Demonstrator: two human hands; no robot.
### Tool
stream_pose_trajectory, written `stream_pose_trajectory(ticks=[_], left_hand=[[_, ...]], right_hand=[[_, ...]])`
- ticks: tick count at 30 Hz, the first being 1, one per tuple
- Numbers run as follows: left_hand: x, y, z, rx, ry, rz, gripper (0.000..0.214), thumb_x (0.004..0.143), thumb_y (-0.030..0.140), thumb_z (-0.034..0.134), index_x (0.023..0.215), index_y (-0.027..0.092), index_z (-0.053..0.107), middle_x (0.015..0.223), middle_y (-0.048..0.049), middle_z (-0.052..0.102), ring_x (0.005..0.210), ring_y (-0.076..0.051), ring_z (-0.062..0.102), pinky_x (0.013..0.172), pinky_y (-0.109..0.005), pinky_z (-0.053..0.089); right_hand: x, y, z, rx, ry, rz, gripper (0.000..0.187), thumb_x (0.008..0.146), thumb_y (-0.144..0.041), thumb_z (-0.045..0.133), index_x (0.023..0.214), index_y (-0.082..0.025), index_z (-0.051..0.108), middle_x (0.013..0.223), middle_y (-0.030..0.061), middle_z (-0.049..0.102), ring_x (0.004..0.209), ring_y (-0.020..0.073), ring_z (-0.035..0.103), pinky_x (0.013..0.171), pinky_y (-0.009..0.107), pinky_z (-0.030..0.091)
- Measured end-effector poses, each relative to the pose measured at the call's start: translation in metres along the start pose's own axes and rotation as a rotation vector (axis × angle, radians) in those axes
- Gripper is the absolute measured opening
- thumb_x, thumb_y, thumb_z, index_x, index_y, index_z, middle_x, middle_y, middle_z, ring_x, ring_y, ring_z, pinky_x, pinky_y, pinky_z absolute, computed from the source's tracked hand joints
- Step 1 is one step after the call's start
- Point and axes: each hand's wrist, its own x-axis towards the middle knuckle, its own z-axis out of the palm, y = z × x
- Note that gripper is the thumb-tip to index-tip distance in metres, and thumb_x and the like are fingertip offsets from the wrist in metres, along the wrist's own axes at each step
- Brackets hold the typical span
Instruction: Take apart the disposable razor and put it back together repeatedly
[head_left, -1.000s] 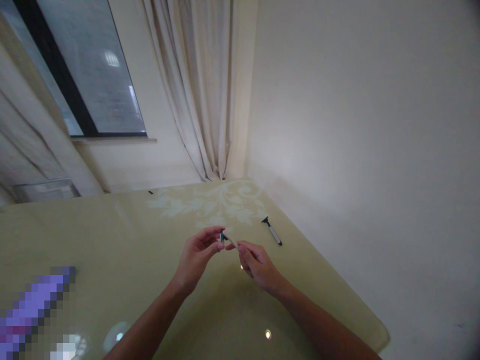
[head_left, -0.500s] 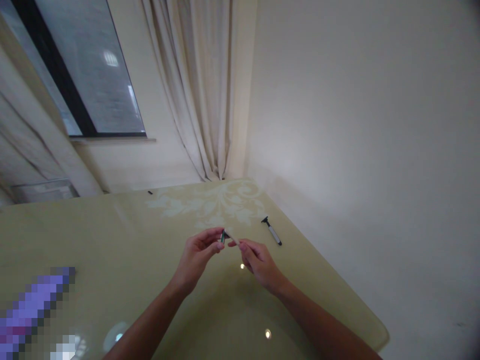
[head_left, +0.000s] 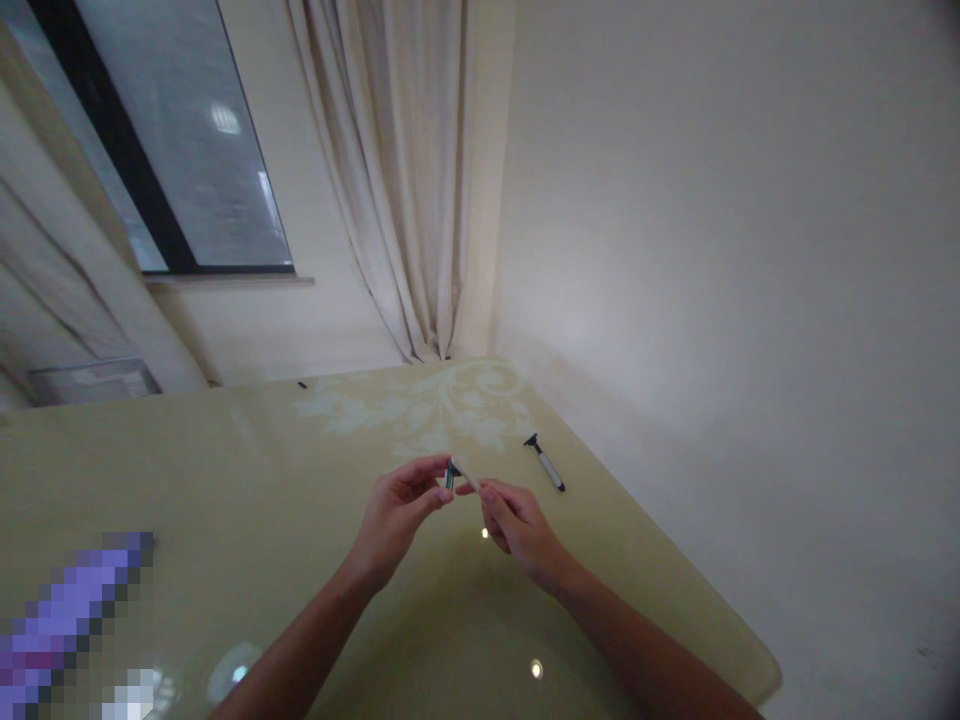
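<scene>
Fingers of the left hand (head_left: 394,515) pinch the razor (head_left: 459,472) head; right hand (head_left: 519,530) fingers grip its handle, over a yellow tabletop (head_left: 225,480), curtain (head_left: 405,180) behind.

Both bare forearms (head_left: 300,640) are being extended forward and angled inward; the left hand (head_left: 396,512) and right hand (head_left: 521,528) are being held almost fingertip to fingertip, each thumb and forefinger being pinched closed.

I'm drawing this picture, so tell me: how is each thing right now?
held razor: lifted above the table.
left hand: pinching its dark head.
right hand: pinching its pale handle.
spare razor: lying flat on the table, untouched.
curtain: gathered in the corner.
</scene>
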Motion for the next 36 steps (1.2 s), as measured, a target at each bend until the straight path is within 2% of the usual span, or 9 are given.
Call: stream_pose_trajectory(ticks=[5, 9, 15, 19, 22, 24, 28, 32, 36], left_hand=[[0.0010, 0.0035, -0.0007, 0.032, 0.018, 0.048, 0.036, 0.066, 0.027, 0.091, 0.102, 0.024, 0.085, 0.081, -0.0017, 0.076, 0.070, -0.014, 0.064, 0.066, -0.025, 0.052], [0.0013, 0.0033, -0.0017, 0.070, 0.015, 0.078, 0.036, 0.071, 0.028, 0.087, 0.106, 0.023, 0.083, 0.071, 0.0016, 0.072, 0.063, -0.012, 0.058, 0.065, -0.025, 0.049], [-0.0012, 0.0042, 0.0004, 0.091, -0.075, 0.043, 0.034, 0.075, 0.030, 0.085, 0.107, 0.020, 0.081, 0.082, -0.0057, 0.080, 0.072, -0.017, 0.065, 0.066, -0.027, 0.048], [-0.0005, 0.0034, -0.0017, 0.124, -0.055, 0.059, 0.037, 0.076, 0.034, 0.084, 0.110, 0.019, 0.080, 0.069, -0.0016, 0.074, 0.060, -0.014, 0.056, 0.060, -0.025, 0.042], [-0.0003, 0.0018, -0.0035, 0.134, -0.061, 0.055, 0.038, 0.076, 0.035, 0.084, 0.111, 0.019, 0.081, 0.067, 0.0004, 0.071, 0.058, -0.012, 0.051, 0.058, -0.025, 0.040], [-0.0004, 0.0007, -0.0041, 0.134, -0.071, 0.052, 0.038, 0.076, 0.036, 0.085, 0.110, 0.019, 0.081, 0.065, 0.0011, 0.068, 0.058, -0.012, 0.051, 0.059, -0.025, 0.040], [-0.0003, -0.0001, -0.0049, 0.126, -0.083, 0.071, 0.037, 0.079, 0.037, 0.083, 0.112, 0.021, 0.081, 0.064, 0.0028, 0.063, 0.061, -0.013, 0.052, 0.063, -0.026, 0.042], [0.0008, -0.0005, -0.0047, 0.101, -0.081, 0.071, 0.034, 0.074, 0.035, 0.087, 0.106, 0.022, 0.082, 0.076, -0.0002, 0.069, 0.068, -0.014, 0.056, 0.067, -0.026, 0.045], [0.0019, -0.0032, -0.0056, 0.101, -0.057, 0.078, 0.032, 0.076, 0.035, 0.086, 0.106, 0.024, 0.083, 0.080, -0.0002, 0.070, 0.076, -0.016, 0.060, 0.075, -0.028, 0.049]], right_hand=[[-0.0034, -0.0041, 0.0036, 0.072, -0.089, 0.044, 0.053, 0.100, -0.062, 0.059, 0.115, -0.013, 0.075, 0.058, -0.0099, 0.031, 0.046, 0.0061, 0.020, 0.041, 0.020, 0.017], [-0.0033, -0.0054, 0.0023, 0.082, -0.154, 0.068, 0.056, 0.099, -0.064, 0.059, 0.113, -0.012, 0.076, 0.056, -0.0102, 0.032, 0.045, 0.0063, 0.022, 0.041, 0.020, 0.018], [0.0000, -0.0022, -0.0026, 0.002, -0.012, -0.004, 0.051, 0.102, -0.060, 0.057, 0.112, -0.013, 0.076, 0.058, -0.0092, 0.033, 0.047, 0.0065, 0.022, 0.042, 0.021, 0.017], [-0.0001, -0.0016, -0.0034, 0.027, -0.132, 0.025, 0.056, 0.101, -0.063, 0.057, 0.114, -0.012, 0.076, 0.057, -0.0095, 0.033, 0.045, 0.0065, 0.022, 0.041, 0.021, 0.019], [0.0004, -0.0027, -0.0035, 0.036, -0.079, 0.010, 0.054, 0.101, -0.061, 0.058, 0.114, -0.012, 0.076, 0.057, -0.0095, 0.034, 0.044, 0.0061, 0.023, 0.040, 0.020, 0.018], [0.0005, -0.0033, -0.0032, 0.047, -0.056, 0.005, 0.052, 0.101, -0.060, 0.058, 0.114, -0.013, 0.076, 0.057, -0.0096, 0.034, 0.044, 0.0060, 0.023, 0.040, 0.020, 0.017], [0.0003, -0.0025, -0.0019, 0.106, -0.181, 0.053, 0.056, 0.100, -0.063, 0.058, 0.114, -0.012, 0.076, 0.056, -0.0098, 0.034, 0.045, 0.0061, 0.022, 0.040, 0.020, 0.018], [0.0005, -0.0013, -0.0024, 0.095, -0.065, 0.021, 0.054, 0.100, -0.061, 0.059, 0.115, -0.012, 0.076, 0.056, -0.0104, 0.032, 0.045, 0.0062, 0.021, 0.040, 0.020, 0.017], [0.0000, -0.0015, -0.0043, 0.054, -0.162, 0.036, 0.055, 0.102, -0.061, 0.057, 0.118, -0.012, 0.076, 0.056, -0.0100, 0.034, 0.045, 0.0062, 0.023, 0.041, 0.020, 0.019]])
